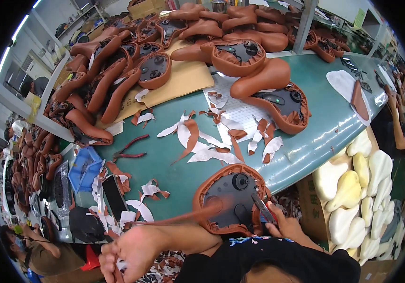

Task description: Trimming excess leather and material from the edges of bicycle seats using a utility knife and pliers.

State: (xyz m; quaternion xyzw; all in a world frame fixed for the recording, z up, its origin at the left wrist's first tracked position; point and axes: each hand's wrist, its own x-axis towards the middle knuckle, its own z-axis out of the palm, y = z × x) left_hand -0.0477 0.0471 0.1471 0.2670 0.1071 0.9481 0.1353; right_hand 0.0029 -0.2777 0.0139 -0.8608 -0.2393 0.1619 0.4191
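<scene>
A brown bicycle saddle (203, 194) lies upside down at the table's near edge, its dark underside (219, 184) facing up and the cover folded in around the rim. My right hand (287, 226) grips a utility knife (263, 207) over the saddle's right side. Off to the lower left, my left hand (131, 252) is closed, with a bit of brown and white trimming (120, 268) showing between its fingers. A motion-blurred brown strip (179, 218) stretches from above the saddle toward my left wrist; its far end is hidden.
Brown and white offcuts (190, 137) litter the green table (164, 155). Red-handled pliers (131, 146), a blue bin (85, 169) and a phone (114, 195) lie left. Finished-looking saddles (240, 54) pile up at the back. Pale foam pads (344, 188) fill a box at right.
</scene>
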